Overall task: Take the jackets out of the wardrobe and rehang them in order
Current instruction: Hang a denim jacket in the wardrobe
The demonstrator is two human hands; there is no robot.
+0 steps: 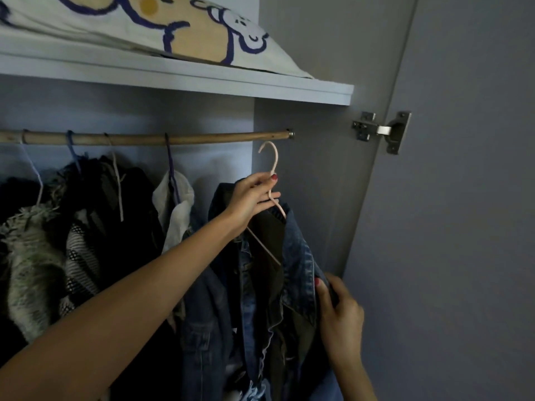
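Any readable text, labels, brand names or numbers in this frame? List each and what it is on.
None can be read. The bedding on the top shelf bears only a cartoon drawing, no letters. The denim jacket, pink hanger and door hinge show no legible marking.

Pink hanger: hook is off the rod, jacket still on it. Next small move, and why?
Probably lift the pink hanger so its hook goes over the bare right end of the rod. The left hand grips the hanger's neck just below the rod, the hook hangs free, and the right hand holds the denim jacket by its edge, steadying it.
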